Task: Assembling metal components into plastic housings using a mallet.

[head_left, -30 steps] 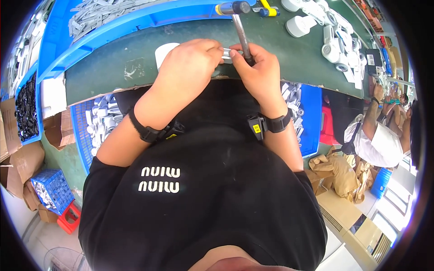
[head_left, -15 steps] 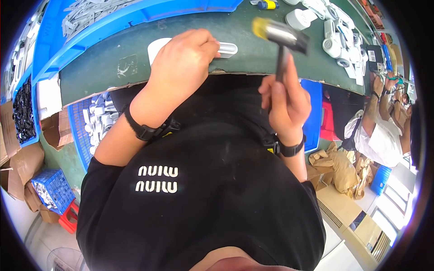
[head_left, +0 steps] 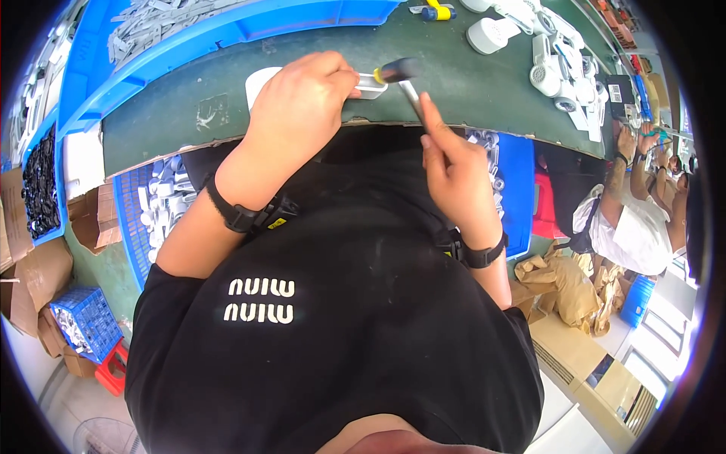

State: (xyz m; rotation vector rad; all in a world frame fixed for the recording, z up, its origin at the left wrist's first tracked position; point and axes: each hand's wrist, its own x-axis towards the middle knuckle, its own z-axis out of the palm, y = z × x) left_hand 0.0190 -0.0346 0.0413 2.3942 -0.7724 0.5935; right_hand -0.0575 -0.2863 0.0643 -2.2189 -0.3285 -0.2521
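My left hand (head_left: 302,102) is closed over a white plastic part (head_left: 261,82) on the green workbench. A rounded end of the part shows left of my fingers, and a hollow, handle-like end sticks out to the right. In my right hand (head_left: 460,170) is a small mallet (head_left: 401,70) with a dark head and a yellow face, my fingers wrapped round its handle. The yellow face is at the right end of the white part; I cannot tell whether they touch. The middle of the part is hidden under my left hand.
A blue tray (head_left: 249,24) of grey strips lies at the back left. White plastic housings (head_left: 488,35) are heaped at the back right, near a yellow-and-blue tool (head_left: 439,11). Below the bench edge is a blue crate (head_left: 130,219) of white parts. Other people (head_left: 635,219) work at far right.
My right hand has brought the mallet left and down, from raised over the bench to the right end of the white part. My left hand has stayed nearly in place.
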